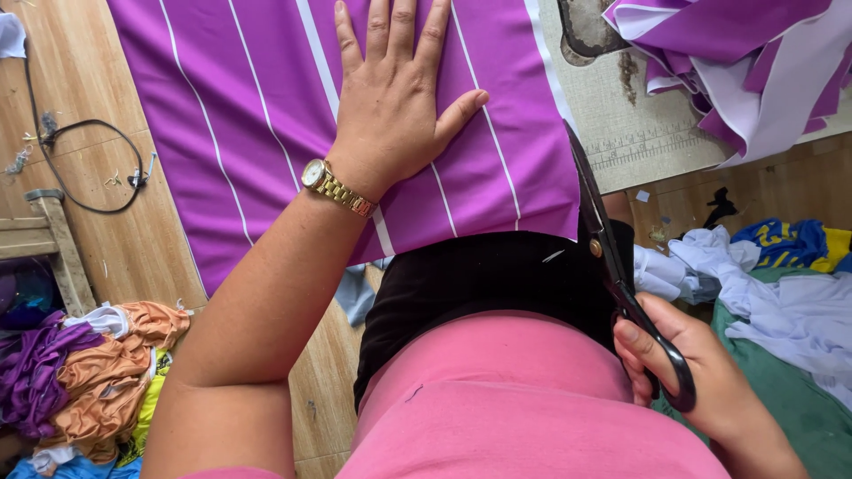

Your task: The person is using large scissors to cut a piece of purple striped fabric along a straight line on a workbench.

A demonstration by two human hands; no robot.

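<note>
A purple fabric (248, 106) with thin white stripes lies flat over a wooden table (80, 98). My left hand (390, 98) rests palm-down on it with fingers spread, a gold watch (335, 186) on the wrist. My right hand (701, 372) grips the black handles of large scissors (612, 257) at the lower right. The blades point up along the fabric's right edge, at its near corner. Whether the blades are open or closed is unclear.
A cutting mat with ruler marks (639, 133) lies right of the fabric, with a heap of purple and white cloth (754, 62) on it. Scrap cloth piles sit at lower left (98, 372) and right (781, 284). A black cable (89, 168) loops on the table.
</note>
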